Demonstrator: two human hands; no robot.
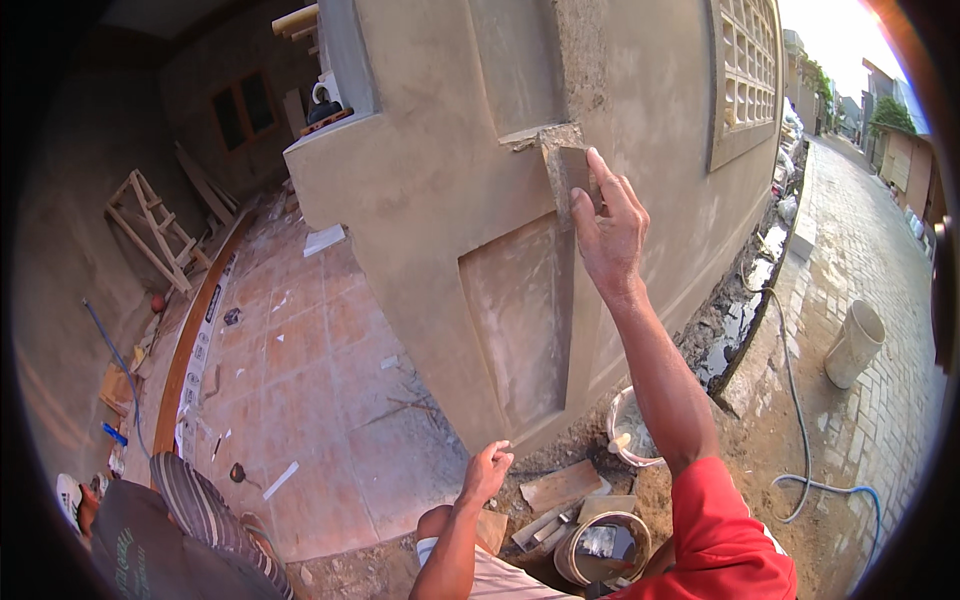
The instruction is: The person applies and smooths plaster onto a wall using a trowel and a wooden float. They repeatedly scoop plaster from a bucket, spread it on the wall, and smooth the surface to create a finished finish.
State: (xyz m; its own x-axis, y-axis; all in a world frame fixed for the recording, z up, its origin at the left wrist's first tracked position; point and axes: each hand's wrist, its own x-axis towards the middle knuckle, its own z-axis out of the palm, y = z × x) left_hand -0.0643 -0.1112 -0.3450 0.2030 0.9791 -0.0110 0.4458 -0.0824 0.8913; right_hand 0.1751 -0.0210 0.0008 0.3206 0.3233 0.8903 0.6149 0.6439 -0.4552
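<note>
Right hand [607, 228], upper centre of the frame, clamped on a flat plastering trowel [567, 170], thumb and fingers pressing its blade flat against the grey rendered wall [430, 180]. Trowel touching the wall just under a ledge of fresh mortar [540, 137], above a recessed panel [515, 315]. Left hand [487, 470], lower centre, curled loosely together, holding nothing, hanging near the foot of the wall. Below it, bottom centre: a round bucket [598, 545], beside it a flat board [560, 487]. Pale tub [630, 430] at the wall's base. Right side: white bucket [853, 343] on brick paving, hose [800, 440] trailing past. Left side: tiled floor [300, 350], wooden ladder frame [155, 230]. Lower left: another person [150, 540], crouched.
</note>
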